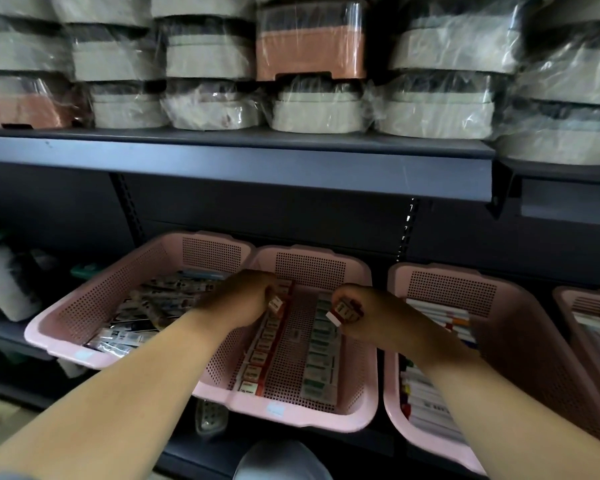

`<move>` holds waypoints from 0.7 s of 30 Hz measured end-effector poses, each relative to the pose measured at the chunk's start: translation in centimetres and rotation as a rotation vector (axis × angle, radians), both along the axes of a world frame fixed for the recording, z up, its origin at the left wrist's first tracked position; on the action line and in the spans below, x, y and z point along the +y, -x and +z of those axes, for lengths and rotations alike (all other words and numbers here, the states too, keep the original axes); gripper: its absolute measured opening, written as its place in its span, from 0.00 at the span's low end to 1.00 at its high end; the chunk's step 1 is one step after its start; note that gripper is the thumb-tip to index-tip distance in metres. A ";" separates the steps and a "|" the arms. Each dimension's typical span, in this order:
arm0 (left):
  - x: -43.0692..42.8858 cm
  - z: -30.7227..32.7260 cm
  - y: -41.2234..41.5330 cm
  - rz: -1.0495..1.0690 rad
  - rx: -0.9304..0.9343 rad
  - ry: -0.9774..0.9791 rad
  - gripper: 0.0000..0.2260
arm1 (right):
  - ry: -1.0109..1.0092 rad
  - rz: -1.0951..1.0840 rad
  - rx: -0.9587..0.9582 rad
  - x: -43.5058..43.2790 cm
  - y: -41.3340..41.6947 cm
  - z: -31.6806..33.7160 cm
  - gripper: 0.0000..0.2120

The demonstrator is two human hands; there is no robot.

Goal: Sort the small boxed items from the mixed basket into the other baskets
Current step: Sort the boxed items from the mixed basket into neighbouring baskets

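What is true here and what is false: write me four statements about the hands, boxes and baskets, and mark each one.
1. The left hand grips a small box. True.
2. The right hand holds nothing. False: it grips a red and white box.
3. The middle basket holds two rows of boxes. True.
4. The upper shelf is bare. False: wrapped containers are stacked on it.
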State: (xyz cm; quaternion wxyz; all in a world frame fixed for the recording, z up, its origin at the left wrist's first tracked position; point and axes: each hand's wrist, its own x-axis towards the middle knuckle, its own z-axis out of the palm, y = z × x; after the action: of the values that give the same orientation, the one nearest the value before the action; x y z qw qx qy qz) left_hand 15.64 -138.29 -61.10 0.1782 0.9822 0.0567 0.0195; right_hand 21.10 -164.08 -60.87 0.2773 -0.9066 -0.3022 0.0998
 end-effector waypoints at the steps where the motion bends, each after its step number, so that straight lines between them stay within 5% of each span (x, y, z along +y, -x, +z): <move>1: -0.4 0.1 0.0 0.019 0.008 0.035 0.12 | -0.001 0.000 0.003 0.0 0.0 0.0 0.18; 8: -2.5 0.1 -0.1 0.151 -0.034 0.656 0.12 | -0.015 0.008 0.005 -0.2 0.2 -0.1 0.19; 11: -2.2 -0.3 0.1 0.161 -0.101 0.645 0.09 | -0.007 0.024 0.005 -0.2 0.3 0.1 0.19; 21: -2.9 -0.8 0.0 0.281 0.141 0.328 0.12 | 0.002 0.013 0.008 -0.3 0.4 -0.1 0.20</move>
State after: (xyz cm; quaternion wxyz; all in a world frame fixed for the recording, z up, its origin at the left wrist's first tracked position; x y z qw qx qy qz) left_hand 15.66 -141.17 -61.85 0.3266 0.9215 0.2075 -0.0339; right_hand 20.72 -164.40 -60.98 0.2770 -0.9044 -0.3069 0.1053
